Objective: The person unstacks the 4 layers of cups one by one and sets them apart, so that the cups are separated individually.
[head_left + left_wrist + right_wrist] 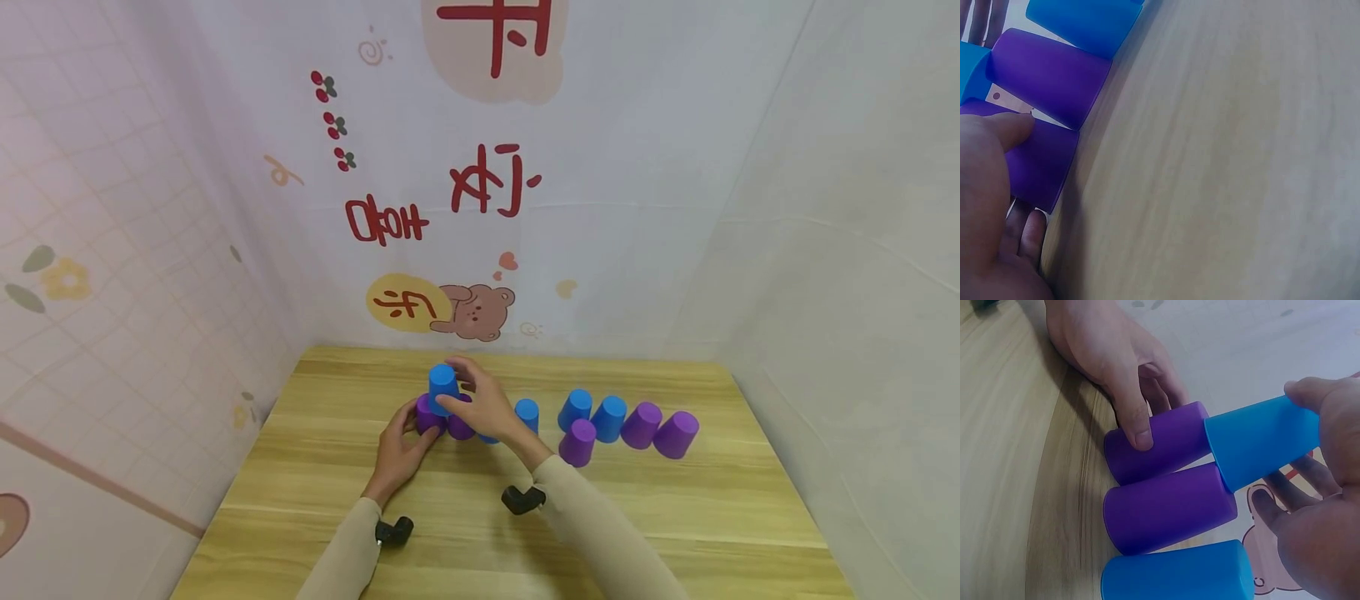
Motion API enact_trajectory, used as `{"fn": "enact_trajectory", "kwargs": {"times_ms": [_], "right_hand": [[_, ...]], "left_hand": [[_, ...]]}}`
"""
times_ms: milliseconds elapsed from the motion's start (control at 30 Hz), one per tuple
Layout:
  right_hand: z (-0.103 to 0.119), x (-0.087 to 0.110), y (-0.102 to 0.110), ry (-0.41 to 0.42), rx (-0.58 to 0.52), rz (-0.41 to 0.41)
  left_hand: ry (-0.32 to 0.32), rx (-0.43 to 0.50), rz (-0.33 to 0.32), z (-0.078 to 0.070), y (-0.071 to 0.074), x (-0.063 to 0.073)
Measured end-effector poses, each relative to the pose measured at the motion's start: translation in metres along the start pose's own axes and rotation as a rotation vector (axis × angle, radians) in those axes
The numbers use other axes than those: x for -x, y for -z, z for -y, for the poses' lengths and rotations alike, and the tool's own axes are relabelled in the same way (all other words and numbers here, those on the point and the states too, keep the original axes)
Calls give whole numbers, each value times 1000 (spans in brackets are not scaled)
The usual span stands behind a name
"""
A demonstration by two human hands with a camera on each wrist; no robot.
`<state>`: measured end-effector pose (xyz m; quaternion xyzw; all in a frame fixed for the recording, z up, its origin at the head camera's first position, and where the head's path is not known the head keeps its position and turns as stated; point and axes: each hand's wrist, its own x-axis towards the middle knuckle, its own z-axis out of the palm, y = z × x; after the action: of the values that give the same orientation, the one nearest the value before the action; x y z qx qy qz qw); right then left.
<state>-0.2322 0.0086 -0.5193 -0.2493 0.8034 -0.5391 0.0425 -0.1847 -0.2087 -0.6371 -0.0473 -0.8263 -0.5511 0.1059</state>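
Note:
Two purple cups stand upside down side by side, the left one (426,418) and the right one (1169,506). My left hand (400,454) grips the left purple cup, thumb on the near side and fingers behind it. Above this pair, a blue cup (1263,439) sits upside down across the gap, its rim at their tops. My right hand (486,408) holds that blue cup between thumb and fingers. Another blue cup (1175,575) stands right of the purple pair, partly hidden by my right hand in the head view.
Further right on the wooden table (465,533) is a blue cup (528,412). Beyond it stand two more blue cups (611,419), a purple cup (577,443) in front of them, and two purple cups (677,435) at the row's end. A printed cloth (630,208) hangs behind.

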Motion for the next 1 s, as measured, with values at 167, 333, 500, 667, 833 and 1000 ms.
{"fn": "enact_trajectory", "kwargs": {"times_ms": [167, 333, 500, 667, 833, 1000], "right_hand": [[-1, 0, -2, -2, 6, -11], [-1, 0, -2, -14, -9, -10], [0, 1, -3, -8, -17, -16], [-1, 1, -4, 1, -14, -28], [0, 1, -3, 3, -14, -37], [3, 2, 1, -9, -9, -57]], "left_hand": [[10, -7, -3, -1, -1, 0], [9, -8, -6, -2, -1, 0], [15, -5, -5, -3, -1, 1], [16, -5, -8, -2, -2, 0], [20, -3, -8, -2, -2, 0], [27, -3, -9, -4, -1, 0]]}}
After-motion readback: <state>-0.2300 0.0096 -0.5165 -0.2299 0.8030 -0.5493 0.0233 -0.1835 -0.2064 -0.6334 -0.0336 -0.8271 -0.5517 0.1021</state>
